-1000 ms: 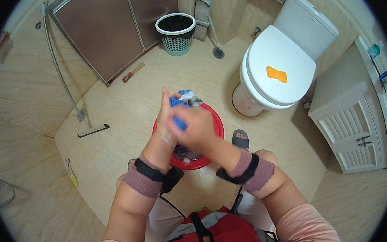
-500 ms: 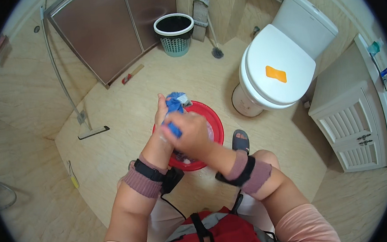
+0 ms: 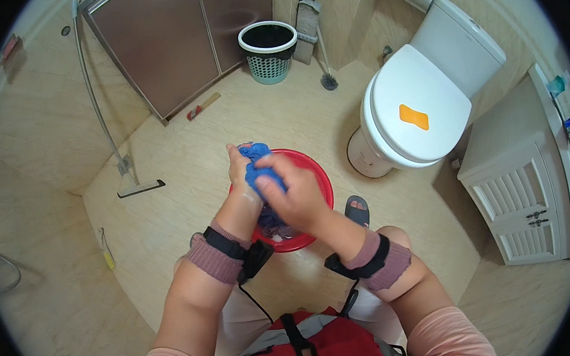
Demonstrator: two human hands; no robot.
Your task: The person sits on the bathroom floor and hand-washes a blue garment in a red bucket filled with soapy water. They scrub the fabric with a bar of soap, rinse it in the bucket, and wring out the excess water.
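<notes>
Over a red basin [image 3: 327,188], a bunched wet-looking blue cloth [image 3: 255,152] is between my two hands. My left hand [image 3: 238,175] supports it from the left, thumb up, its fingers mostly hidden behind the cloth. My right hand [image 3: 299,193] presses against it from the right, with thumb and fingers curled on the blue fabric. White suds show on my left wrist. Down in the basin lies purplish fabric [image 3: 272,224] with a little white foam, partly covered by my hands.
A white toilet [image 3: 413,101] with an orange pad on its lid stands right, beside a white louvered cabinet [image 3: 514,193]. Behind are a lined wastebasket [image 3: 269,65], a toilet brush [image 3: 329,81] and a red-and-wood brush [image 3: 203,107]. A squeegee [image 3: 141,188] leans left. My slippered foot [image 3: 356,211] flanks the basin.
My right hand has shifted slightly up and right over the cloth, and its fingers have loosened. The blue cloth is now more bunched, and its whitish part no longer shows. The view has tilted slightly.
</notes>
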